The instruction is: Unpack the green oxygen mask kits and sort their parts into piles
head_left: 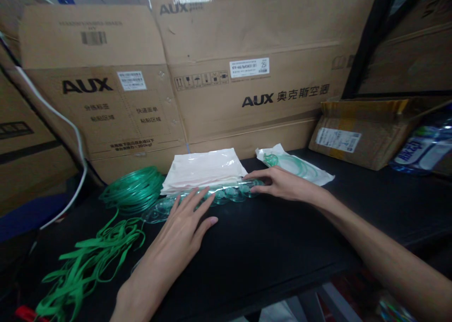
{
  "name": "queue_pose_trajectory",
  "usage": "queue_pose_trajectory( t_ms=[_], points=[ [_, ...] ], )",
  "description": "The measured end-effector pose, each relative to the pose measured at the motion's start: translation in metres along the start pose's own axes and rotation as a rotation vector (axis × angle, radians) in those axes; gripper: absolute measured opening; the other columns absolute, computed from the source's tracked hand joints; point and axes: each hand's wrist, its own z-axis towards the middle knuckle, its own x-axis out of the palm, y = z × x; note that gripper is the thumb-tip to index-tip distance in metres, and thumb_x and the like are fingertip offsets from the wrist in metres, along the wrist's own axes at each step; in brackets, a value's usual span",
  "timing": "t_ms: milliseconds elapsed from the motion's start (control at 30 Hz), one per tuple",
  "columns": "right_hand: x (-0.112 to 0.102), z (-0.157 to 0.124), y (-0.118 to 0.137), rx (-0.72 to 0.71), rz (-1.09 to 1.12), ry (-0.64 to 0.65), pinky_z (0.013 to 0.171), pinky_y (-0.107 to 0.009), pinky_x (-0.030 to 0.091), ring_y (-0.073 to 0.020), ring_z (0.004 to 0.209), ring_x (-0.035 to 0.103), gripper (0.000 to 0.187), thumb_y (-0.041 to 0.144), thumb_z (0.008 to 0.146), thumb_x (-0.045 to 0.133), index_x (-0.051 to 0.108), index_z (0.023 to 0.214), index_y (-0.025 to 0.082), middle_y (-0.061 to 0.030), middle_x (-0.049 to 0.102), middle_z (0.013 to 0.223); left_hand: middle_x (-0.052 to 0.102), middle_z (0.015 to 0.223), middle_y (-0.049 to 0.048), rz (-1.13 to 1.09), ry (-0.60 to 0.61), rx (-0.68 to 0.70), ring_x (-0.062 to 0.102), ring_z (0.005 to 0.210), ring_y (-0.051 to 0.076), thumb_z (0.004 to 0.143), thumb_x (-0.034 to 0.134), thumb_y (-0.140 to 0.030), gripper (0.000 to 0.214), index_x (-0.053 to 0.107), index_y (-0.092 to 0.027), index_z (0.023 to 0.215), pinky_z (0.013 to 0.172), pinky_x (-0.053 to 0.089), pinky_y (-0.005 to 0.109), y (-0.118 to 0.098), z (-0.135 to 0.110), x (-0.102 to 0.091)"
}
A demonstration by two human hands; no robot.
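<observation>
A row of several clear plastic cup-shaped pieces (226,195) lies on its side on the black table (268,246). My left hand (183,225) rests flat and open, its fingertips touching the row's left part. My right hand (278,183) lies on the row's right end, fingers stretched out and slightly curled over it. Just behind the row sits a stack of white plastic bags (203,169).
Coiled green tubing (132,188) and loose green straps (92,261) lie at the left. A bagged item with green tubing (294,166) lies behind my right hand. Large cardboard boxes (247,63) wall off the back; a smaller box (363,131) and a blue-and-white packet (425,148) sit at the right.
</observation>
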Motion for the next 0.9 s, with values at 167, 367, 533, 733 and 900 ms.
queue_pose_trajectory(
  t_ms=[167,367,533,733,900],
  points=[
    [0.005,0.001,-0.003,-0.011,0.013,-0.004,0.091,-0.033,0.052,-0.0281,0.104,0.071,0.046,0.043,0.092,0.065,0.068,0.132,0.02,-0.0087,0.072,0.126,0.045,0.157,0.006,0.009,-0.01,0.006,0.034,0.149,0.028,0.102,0.047,-0.045,0.05,0.047,-0.029,0.149,0.12,0.03,0.056,0.0,0.0,0.0],
    [0.01,0.0,0.002,-0.01,-0.046,-0.029,0.085,-0.032,0.053,-0.0266,0.095,0.073,0.044,0.042,0.094,0.062,0.067,0.133,0.02,-0.0096,0.073,0.124,0.043,0.159,0.0059,0.035,0.03,0.006,0.032,0.15,0.031,0.103,0.044,-0.045,0.051,0.044,-0.028,0.151,0.119,0.031,0.059,0.001,0.001,0.0],
    [-0.001,0.002,0.004,0.022,-0.044,-0.11,0.084,-0.034,0.055,-0.0263,0.096,0.073,0.044,0.047,0.095,0.061,0.07,0.128,0.02,-0.0089,0.075,0.12,0.041,0.16,0.0066,0.055,-0.007,0.01,0.033,0.149,0.031,0.103,0.044,-0.045,0.051,0.046,-0.028,0.15,0.119,0.03,0.06,0.004,-0.001,0.005],
    [-0.048,-0.03,-0.022,0.201,-0.214,-0.325,0.093,-0.045,0.053,-0.035,0.107,0.07,0.046,0.051,0.095,0.053,0.077,0.116,0.018,-0.0115,0.075,0.119,0.047,0.156,0.0075,-0.046,-0.083,-0.012,0.04,0.146,0.03,0.102,0.046,-0.044,0.046,0.052,-0.028,0.145,0.118,0.034,0.057,0.003,0.001,0.002],
    [-0.067,-0.103,-0.06,0.429,-0.277,-0.302,0.073,-0.043,0.06,-0.0356,0.081,0.076,0.048,0.055,0.091,0.051,0.083,0.092,0.02,-0.0162,0.08,0.093,0.054,0.148,0.0085,-0.12,-0.126,0.001,0.048,0.139,0.029,0.102,0.049,-0.038,0.039,0.058,-0.025,0.138,0.118,0.037,0.055,-0.003,0.004,-0.004]
  ],
)
